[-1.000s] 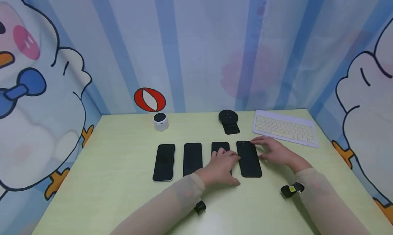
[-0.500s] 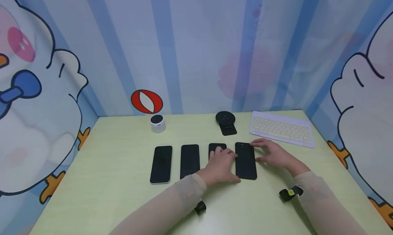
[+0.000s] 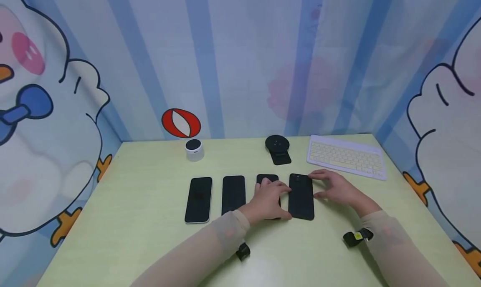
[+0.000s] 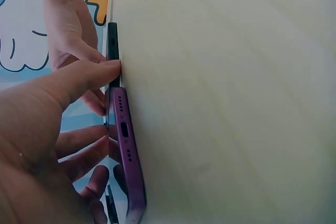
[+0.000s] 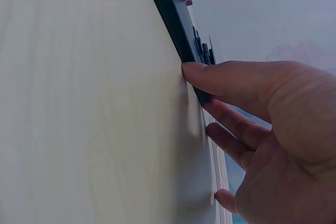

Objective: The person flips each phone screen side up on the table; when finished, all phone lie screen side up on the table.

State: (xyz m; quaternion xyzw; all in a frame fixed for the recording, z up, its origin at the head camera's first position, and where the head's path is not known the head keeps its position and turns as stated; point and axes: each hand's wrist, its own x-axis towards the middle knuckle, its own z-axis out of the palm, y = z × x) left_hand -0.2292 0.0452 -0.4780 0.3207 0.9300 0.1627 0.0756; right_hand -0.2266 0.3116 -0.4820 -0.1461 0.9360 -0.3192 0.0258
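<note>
Several phones lie in a row on the table. The rightmost black phone (image 3: 301, 197) lies back up, its camera at the top. My left hand (image 3: 267, 199) reaches over the purple-edged third phone (image 4: 126, 145), hiding much of it, with fingertips and thumb at the black phone's left side. On the other side, my right hand (image 3: 336, 187) has its thumb and a finger at the black phone's right edge. In the right wrist view, the thumb (image 5: 226, 80) touches that edge. Neither hand curls round a phone. Two more phones, a white-edged one (image 3: 198, 200) and another dark one (image 3: 233, 193), lie to the left.
Along the back stand a small white cylinder with a black top (image 3: 194, 150) and a black round-headed stand (image 3: 278, 148). A lilac keyboard (image 3: 345, 155) lies behind my right hand. Printed curtains enclose the table (image 3: 150, 245) at the back and sides.
The rightmost phone has turned slightly, its lower end shifting left, and now lies straighter in the row. Both hands stay at its sides. The whole view has shifted a little.
</note>
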